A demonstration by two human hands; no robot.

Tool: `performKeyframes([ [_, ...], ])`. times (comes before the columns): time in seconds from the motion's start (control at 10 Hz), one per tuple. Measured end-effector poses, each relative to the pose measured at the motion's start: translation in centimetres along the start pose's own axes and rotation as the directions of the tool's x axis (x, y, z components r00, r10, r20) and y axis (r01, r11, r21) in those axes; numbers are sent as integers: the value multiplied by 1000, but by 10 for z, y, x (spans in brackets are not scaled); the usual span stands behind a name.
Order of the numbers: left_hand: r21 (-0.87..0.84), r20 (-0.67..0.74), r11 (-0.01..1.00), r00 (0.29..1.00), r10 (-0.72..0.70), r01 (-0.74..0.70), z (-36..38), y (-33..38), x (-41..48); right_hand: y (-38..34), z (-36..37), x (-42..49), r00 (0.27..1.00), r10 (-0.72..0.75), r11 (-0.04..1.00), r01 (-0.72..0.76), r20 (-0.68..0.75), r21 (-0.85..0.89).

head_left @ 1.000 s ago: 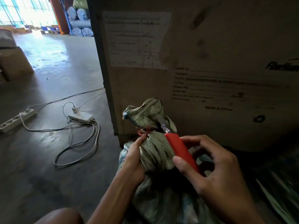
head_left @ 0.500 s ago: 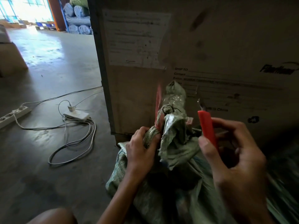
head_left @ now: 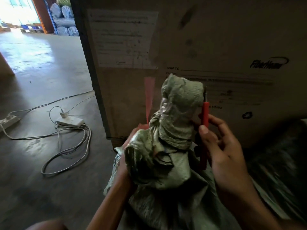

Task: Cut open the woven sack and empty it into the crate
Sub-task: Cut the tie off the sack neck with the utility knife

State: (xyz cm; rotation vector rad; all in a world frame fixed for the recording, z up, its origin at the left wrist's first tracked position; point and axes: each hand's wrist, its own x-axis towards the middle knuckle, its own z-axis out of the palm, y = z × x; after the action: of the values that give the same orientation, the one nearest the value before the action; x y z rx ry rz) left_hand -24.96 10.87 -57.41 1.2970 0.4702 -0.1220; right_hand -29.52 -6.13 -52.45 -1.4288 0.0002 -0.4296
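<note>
- Now: sack (head_left: 166, 171) stands on the floor (head_left: 41, 196), against the near face of a big carton (head_left: 216, 39). Its bunched neck (head_left: 180, 113) is upright at centre. No crate that I can identify as such.
- Left hand (head_left: 128, 143) wraps the fabric just under the neck from the left. Most fingers are hidden behind the sack, but it reads as a grip.
- Right hand (head_left: 226, 146) is closed round a red-handled knife (head_left: 205, 117), thumb on the near side. The blade (head_left: 205, 94) points up, just beside the neck's right edge. Contact with the weave: cannot tell.
- A red strip (head_left: 149, 97), blurred, rises left of the neck. Probably the tie, not certain.
- Judgement: step in hand is opening the neck. Nothing emptied yet, so the task is early.
- Method note: pull the neck taut to the left with the gripping hand so the weave is under tension, then cut on the right, away from those fingers.
- Cut the tie or the fabric just below the bunch, not the sack's body, so the contents stay in until it is tipped.
- Use short strokes directed to the far side. Woven plastic tends to snag, then give suddenly.
- Risk: the blade slips through and reaches the left fingers hidden behind the fabric. Keep that hand below the cut line.
- Cables (head_left: 66, 146) lie on the floor at left, well apart from the work.
</note>
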Motion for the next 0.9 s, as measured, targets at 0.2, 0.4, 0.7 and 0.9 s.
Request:
performKeyframes([
  [0.2, 29, 82, 987, 985, 152, -155, -10, -66, 47, -3, 15, -12, 996, 18, 997, -24, 86, 73],
  [0.4, 86, 415, 992, 901, -123, 96, 7, -62, 25, -13, 8, -9, 998, 41, 987, -31, 56, -156],
  [0.7, -372, 317, 928, 935, 161, -34, 15, -50, 11, -21, -12, 2, 971, 227, 972, -222, 72, -80],
  [0.9, -435, 269, 891, 963, -13, 133, 18, -24, 43, -9, -21, 3, 994, 98, 969, -82, 57, -234],
])
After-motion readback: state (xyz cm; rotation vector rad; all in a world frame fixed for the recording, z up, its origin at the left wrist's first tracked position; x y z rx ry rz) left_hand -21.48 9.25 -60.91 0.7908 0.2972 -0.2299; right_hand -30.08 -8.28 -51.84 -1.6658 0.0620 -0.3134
